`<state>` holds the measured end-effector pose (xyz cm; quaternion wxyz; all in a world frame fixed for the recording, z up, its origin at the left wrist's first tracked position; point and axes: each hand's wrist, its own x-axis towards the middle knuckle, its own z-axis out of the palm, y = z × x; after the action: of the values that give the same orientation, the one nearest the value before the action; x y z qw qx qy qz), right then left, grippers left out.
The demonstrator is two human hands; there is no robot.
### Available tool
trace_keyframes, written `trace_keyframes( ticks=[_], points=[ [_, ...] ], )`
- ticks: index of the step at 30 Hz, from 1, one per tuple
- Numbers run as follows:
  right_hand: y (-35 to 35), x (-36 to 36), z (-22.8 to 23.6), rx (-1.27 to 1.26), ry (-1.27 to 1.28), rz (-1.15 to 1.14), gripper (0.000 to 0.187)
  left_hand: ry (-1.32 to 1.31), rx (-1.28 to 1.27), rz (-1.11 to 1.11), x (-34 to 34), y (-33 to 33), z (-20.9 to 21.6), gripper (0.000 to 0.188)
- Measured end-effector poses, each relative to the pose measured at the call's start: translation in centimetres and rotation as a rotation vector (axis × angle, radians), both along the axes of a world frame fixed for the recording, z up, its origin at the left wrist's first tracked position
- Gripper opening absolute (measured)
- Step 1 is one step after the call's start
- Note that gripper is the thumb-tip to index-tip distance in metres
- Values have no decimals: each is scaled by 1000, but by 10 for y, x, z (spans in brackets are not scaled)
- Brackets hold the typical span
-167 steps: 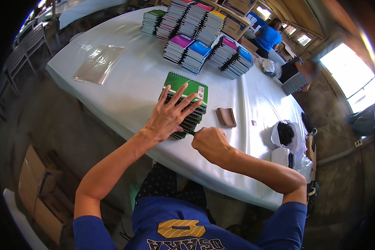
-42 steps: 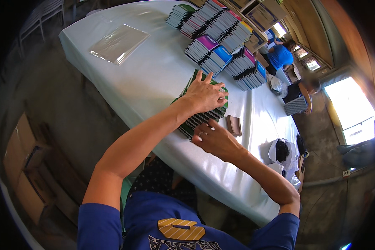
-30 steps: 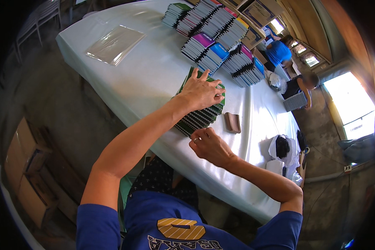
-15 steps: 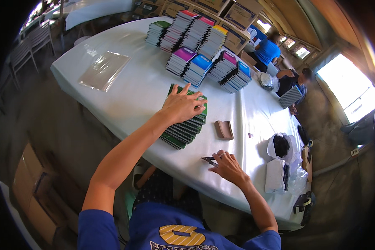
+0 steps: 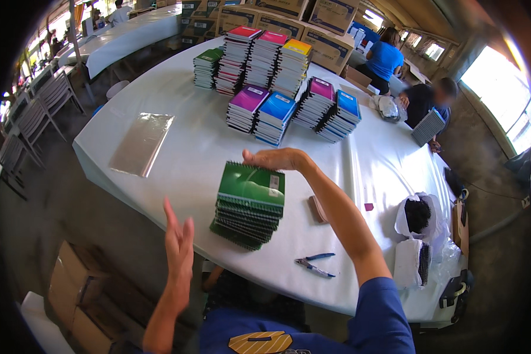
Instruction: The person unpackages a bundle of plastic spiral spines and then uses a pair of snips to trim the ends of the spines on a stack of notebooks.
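Fingers of the left hand are spread open and hold nothing; the hand hangs in the air off the near edge of the bench, palm turned toward the stack of green spiral notebooks, which stands just to its right on the white cover. Over the far top edge of that stack the right hand is held flat, its fingers stretched out toward the left; whether they touch the top cover or hover just above it is hard to tell from this angle. They grip nothing.

Just right of the stack lies a small brown block, and nearer the person, below the right forearm, a pair of blue-handled pliers. Beyond the right hand stand piles of coloured notebooks in purple, blue, pink, yellow and green. Far to the left of both hands lies a clear plastic sleeve. Well to the right sit white bags with dark contents.
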<state>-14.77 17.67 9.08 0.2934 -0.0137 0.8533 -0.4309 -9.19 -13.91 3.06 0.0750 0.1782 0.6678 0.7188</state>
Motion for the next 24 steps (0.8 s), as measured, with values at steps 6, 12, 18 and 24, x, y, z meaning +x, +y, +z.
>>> trace_keyframes(
  ticks=[6,12,18,24],
  points=[
    [-5,18,-9,-345,-377,-91,89,-633,97,-163,36,17,-1,121],
    [-47,70,13,-286,-311,-596,83,-735,-180,-296,-19,59,10,122],
    [-56,133,-23,-810,-251,-1131,90,-746,-240,-692,-81,94,21,119],
    [-62,140,-45,-1121,-151,-1326,98,-848,-160,-569,-74,72,11,116]
  ],
)
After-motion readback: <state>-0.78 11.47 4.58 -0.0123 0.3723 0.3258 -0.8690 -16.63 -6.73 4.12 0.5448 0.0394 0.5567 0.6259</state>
